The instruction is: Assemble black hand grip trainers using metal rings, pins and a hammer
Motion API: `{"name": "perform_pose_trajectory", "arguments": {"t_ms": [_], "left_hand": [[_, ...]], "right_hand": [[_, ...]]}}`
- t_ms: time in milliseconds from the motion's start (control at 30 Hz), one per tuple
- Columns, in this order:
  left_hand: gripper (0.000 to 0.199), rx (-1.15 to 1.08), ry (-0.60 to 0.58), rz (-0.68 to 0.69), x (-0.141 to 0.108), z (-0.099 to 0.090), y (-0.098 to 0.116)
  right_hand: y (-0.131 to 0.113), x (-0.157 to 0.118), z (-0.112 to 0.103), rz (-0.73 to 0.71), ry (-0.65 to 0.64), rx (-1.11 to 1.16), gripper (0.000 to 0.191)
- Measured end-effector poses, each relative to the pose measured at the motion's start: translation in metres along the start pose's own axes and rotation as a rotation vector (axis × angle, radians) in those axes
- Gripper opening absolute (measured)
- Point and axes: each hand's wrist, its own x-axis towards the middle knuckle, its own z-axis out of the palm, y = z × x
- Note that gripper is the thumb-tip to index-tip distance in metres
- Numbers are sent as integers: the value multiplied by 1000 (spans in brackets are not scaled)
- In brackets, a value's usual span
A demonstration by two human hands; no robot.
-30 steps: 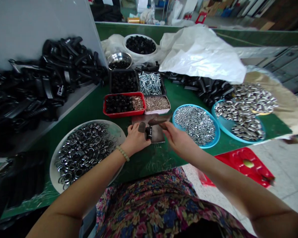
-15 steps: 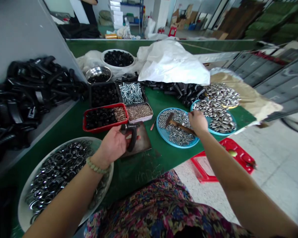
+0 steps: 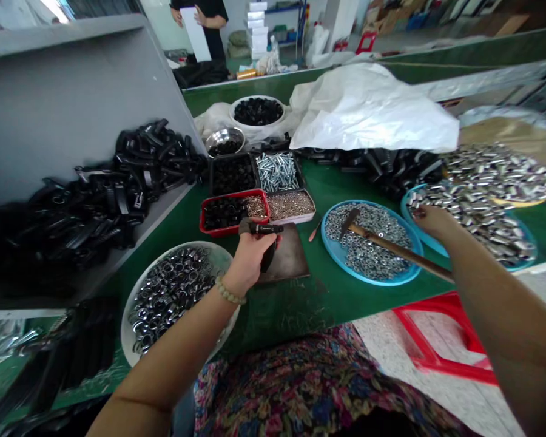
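Observation:
My left hand (image 3: 248, 258) is closed around a black plastic handle with a curved lever (image 3: 266, 229), above a dark metal plate (image 3: 295, 252) on the green table. My right hand (image 3: 434, 223) is at the left side of a blue tray (image 3: 406, 209) heaped with silver metal cylinders (image 3: 482, 206). Its fingers are curled downward and pressed together; whatever is between the fingertips is hidden. Left of that hand, a hammer (image 3: 382, 243) lies across a round blue tray (image 3: 330, 247) of small nuts (image 3: 364, 255).
Behind the plate are a red bin (image 3: 203, 221) of black parts, a box of rivet-like pieces (image 3: 291, 206) and a tray of screws (image 3: 277, 172). A bowl of metal rings (image 3: 173, 291) stands left. Black handles (image 3: 136, 170) pile beside it. A person (image 3: 212, 24) stands beyond.
The view has swung left, so things sit further right. My left hand has turned over with the black handle in it. My right hand has shifted slightly further over the cylinder tray.

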Motion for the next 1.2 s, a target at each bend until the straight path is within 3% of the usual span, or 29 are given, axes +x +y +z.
{"name": "perform_pose_trajectory", "arguments": {"t_ms": [100,233,267,333,433,567,733,833,1000,1100,1200], "left_hand": [[46,43,16,18,-2,-2,0],[42,35,19,-10,-2,-4,-3],[41,19,27,-31,-2,-4,-3],[38,-28,45,-83,-2,-3,-5],[35,-88,43,-137,-6,-1,-7],[35,-15,2,-78,-15,0,-7],[40,148,10,27,-18,-6,-9],[39,239,-13,74,-17,-13,-12],[46,456,-110,306,-18,-20,-15],[52,585,-118,444,-19,-21,-13],[53,649,-114,497,-18,-22,-10]], "right_hand": [[-7,-16,-15,27,83,83,19],[-56,-64,-28,-38,257,361,11],[-74,-80,-26,-78,220,436,15],[-112,-114,-19,-209,43,628,29],[-167,-158,-2,-438,-232,897,35],[-214,-188,13,-615,-441,948,32],[-231,-193,22,-590,-439,1060,22],[-233,-197,24,-559,-498,1142,27],[-244,-204,25,-482,-618,1281,27],[-255,-207,25,-463,-610,1239,29],[-262,-207,26,-476,-595,1144,28]]}}
